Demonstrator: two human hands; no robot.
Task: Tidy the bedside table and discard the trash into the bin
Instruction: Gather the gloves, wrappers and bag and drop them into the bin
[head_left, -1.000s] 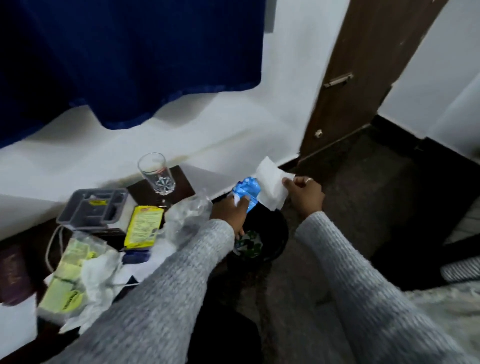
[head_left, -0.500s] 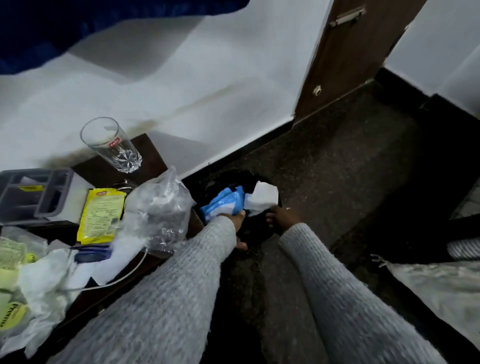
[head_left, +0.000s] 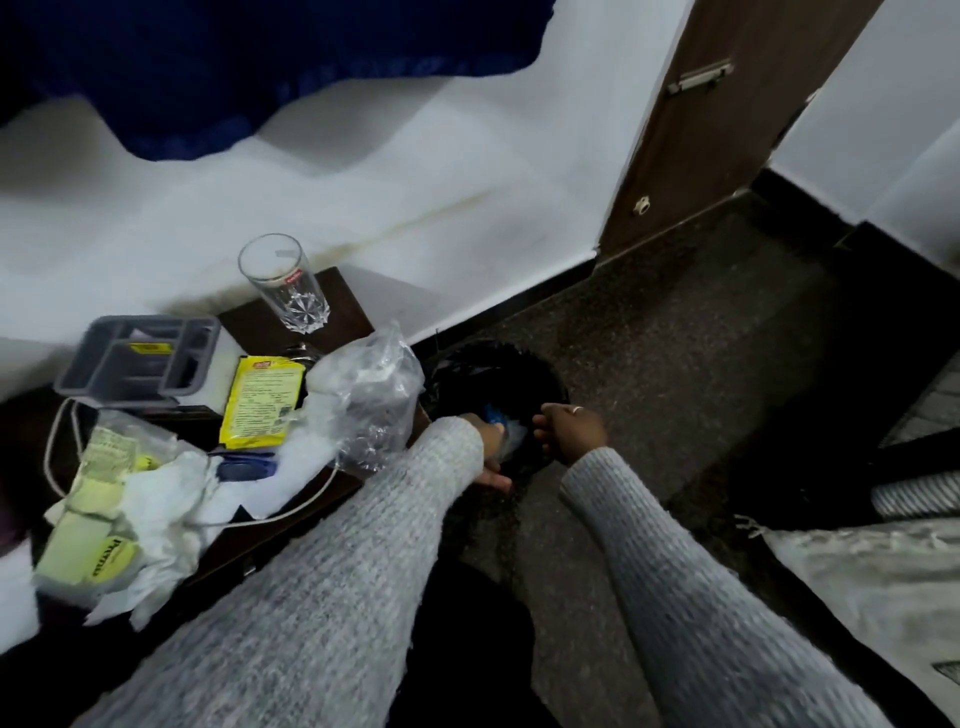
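Left hand: my left hand (head_left: 491, 447) reaches down over the near rim of the bin (head_left: 540, 371), grey sleeve to the wrist; its fingers are curled on the blue wrapper (head_left: 493, 414), thumb hanging below the rim.
Right hand: my right hand (head_left: 571, 428) hangs over the bin's right side, knuckles up, a ring on one finger; the fingers curl downward, and I cannot tell whether they grip anything.
Trash: the blue wrapper and a pale tissue (head_left: 517, 434) sit low inside the bin's black liner, between my two hands.
Bin: on the floor, just right of the desk (head_left: 332, 301), near the wall.
Desk: the drinking glass (head_left: 284, 283) stands at the far corner; grey organiser (head_left: 140, 353), yellow packet (head_left: 262, 402), clear plastic bag (head_left: 366, 400) and crumpled white tissues (head_left: 161, 499) lie on it.
Change: half a second ago the wrapper and tissue were held above the rim; now they are down inside the bin, and both hands have dropped with them.
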